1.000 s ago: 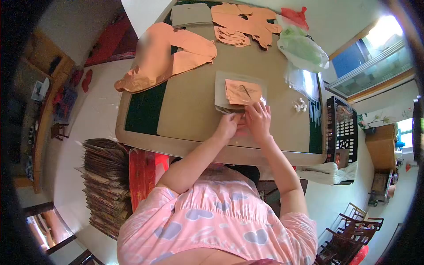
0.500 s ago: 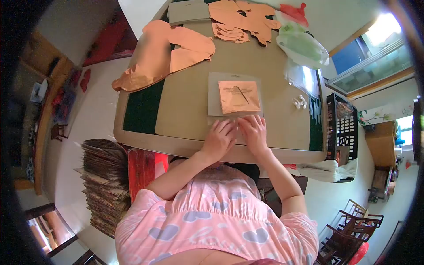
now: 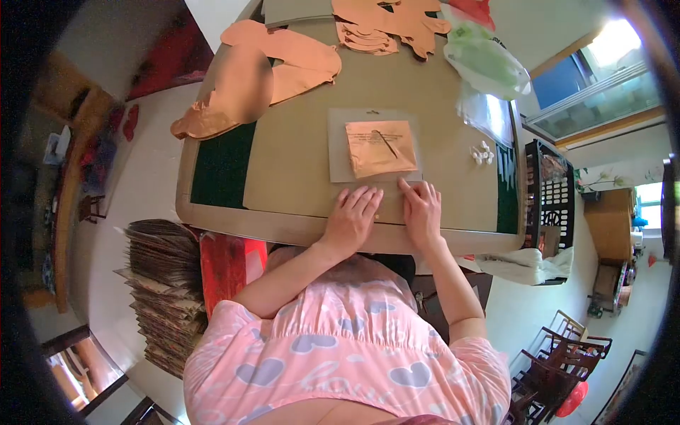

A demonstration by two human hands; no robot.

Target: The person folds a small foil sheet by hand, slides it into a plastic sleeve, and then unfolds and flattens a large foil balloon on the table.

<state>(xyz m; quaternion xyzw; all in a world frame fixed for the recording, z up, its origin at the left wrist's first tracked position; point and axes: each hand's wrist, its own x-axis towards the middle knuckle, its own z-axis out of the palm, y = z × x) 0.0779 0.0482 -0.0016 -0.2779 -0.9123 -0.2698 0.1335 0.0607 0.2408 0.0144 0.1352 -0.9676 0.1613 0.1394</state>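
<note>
A clear plastic sleeve [image 3: 338,152] with a hang hole at its top lies flat on the table. Inside it is a square copper-coloured foil piece [image 3: 365,157] with small print, and a thin dark stick [image 3: 386,143] shows slantwise on it. My left hand [image 3: 353,218] rests palm down just below the sleeve's lower left edge, fingers stretched out. Near the lower right corner lies my right hand [image 3: 423,212], its thumb apart from the fingers and its fingertips close to the sleeve's edge. Nothing shows in either hand.
Copper-coloured foil balloons [image 3: 301,67] lie at the back left, and more foil pieces [image 3: 389,25] at the back. White small parts [image 3: 482,152], plastic bags [image 3: 487,60] and a black basket [image 3: 549,188] are on the right. Stacked cardboard [image 3: 166,297] stands left below the table.
My hands have moved apart; before, their fingertips met at the sleeve's lower edge. The left hand's fingers have straightened. The view has shifted slightly.
</note>
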